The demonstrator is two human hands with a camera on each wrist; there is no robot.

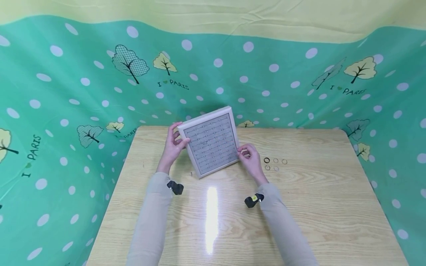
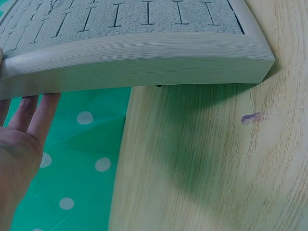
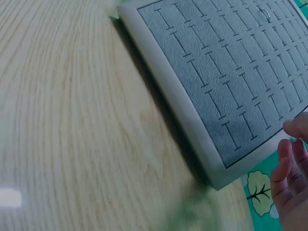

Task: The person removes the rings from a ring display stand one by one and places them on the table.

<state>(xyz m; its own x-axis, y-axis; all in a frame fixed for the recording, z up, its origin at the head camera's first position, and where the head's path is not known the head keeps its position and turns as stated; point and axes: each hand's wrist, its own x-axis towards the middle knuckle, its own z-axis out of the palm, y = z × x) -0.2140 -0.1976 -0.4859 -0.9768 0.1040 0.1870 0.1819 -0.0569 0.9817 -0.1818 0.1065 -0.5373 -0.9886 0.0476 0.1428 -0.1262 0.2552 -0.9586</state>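
A square ring display tray [image 1: 213, 142] with a pale frame and grey slotted foam is tilted up above the table. My left hand [image 1: 173, 147] grips its upper left corner, the thumb on the front and the fingers behind. At the lower right edge my right hand [image 1: 251, 162] pinches the rim with thumb and curled fingers; the right wrist view shows the thumb tip [image 3: 296, 126] on the rim. One small ring [image 3: 265, 14] sits in a slot of the foam. Several loose rings [image 1: 276, 160], one of them black [image 1: 267, 160], lie on the table beside the right hand.
The wooden table [image 1: 332, 192] has a bright light reflection near its middle. A small dark mark or object [image 1: 191, 174] lies left of the tray. Green dotted curtains [image 1: 283, 81] hang around the back and sides.
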